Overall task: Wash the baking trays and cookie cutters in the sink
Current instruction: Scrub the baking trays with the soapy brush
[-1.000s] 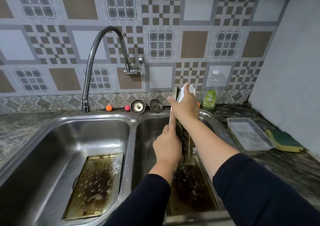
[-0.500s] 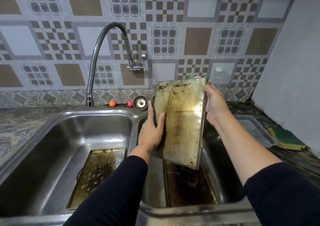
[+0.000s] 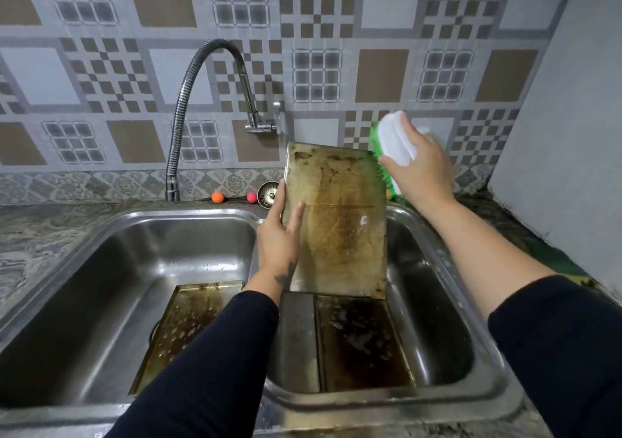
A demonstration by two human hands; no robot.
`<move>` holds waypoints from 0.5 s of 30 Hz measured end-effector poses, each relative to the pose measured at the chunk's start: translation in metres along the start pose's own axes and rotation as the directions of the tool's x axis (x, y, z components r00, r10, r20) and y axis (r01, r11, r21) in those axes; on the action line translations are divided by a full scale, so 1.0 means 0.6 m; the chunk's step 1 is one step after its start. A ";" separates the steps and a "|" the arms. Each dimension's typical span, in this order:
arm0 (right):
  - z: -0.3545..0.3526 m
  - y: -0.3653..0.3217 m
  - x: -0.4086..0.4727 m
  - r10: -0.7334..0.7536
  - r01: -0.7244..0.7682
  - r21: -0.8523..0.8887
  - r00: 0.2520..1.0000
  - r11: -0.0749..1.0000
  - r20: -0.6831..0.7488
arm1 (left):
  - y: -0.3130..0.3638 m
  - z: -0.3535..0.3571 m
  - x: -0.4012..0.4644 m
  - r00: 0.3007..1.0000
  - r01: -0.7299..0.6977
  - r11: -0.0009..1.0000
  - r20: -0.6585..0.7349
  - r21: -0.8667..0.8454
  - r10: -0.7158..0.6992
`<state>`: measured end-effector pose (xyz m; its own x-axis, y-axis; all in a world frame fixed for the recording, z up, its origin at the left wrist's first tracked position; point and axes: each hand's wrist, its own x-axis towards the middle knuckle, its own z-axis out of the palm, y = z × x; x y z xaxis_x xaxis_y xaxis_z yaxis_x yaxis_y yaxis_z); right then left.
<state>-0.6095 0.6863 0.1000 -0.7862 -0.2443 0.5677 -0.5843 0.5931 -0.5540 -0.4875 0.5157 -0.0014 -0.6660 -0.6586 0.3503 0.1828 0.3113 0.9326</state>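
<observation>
A stained, greasy baking tray [image 3: 340,222] stands upright over the right basin, its flat face towards me. My left hand [image 3: 281,232] grips its left edge. My right hand [image 3: 415,165] holds a scrub brush [image 3: 390,148] with a white handle and green bristles against the tray's top right corner. A second dark, soapy tray [image 3: 360,340] lies flat in the right basin of the sink [image 3: 478,390]. A third tray [image 3: 188,323] with foam spots lies in the left basin. No cookie cutters are visible.
A flexible steel tap [image 3: 188,108] arches over the left basin from the tiled wall. An orange ball [image 3: 217,197], a pink ball [image 3: 251,197] and a metal sink strainer [image 3: 267,193] sit on the ledge behind the sink. Marbled counter flanks both sides.
The tray turned from edge-on to face me and rose. My right hand let go of its right edge and now presses the brush at the top right corner.
</observation>
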 end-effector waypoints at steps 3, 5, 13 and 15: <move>0.014 -0.016 -0.012 -0.067 0.068 -0.014 0.993 0.998 0.096 | 0.019 0.021 0.004 0.998 -0.060 0.998 0.010 -0.016 0.060; 0.039 -0.010 -0.065 -0.036 0.032 0.031 0.989 0.999 0.142 | 0.022 0.030 0.008 0.997 -0.078 0.997 -0.020 -0.015 0.078; 0.080 0.010 -0.180 -0.194 0.166 0.164 0.965 0.972 0.174 | 0.013 0.046 -0.016 0.992 -0.105 0.993 -0.063 0.053 0.108; 0.072 -0.005 -0.096 -0.149 0.140 0.099 0.985 0.985 0.091 | 0.017 0.062 -0.031 0.993 -0.107 0.993 -0.051 0.050 0.110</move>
<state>-0.5713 0.6656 0.0425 -0.7056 -0.3983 0.5861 -0.7054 0.4742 -0.5269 -0.5004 0.5567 -0.0015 -0.6044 -0.6543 0.4545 0.2166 0.4141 0.8841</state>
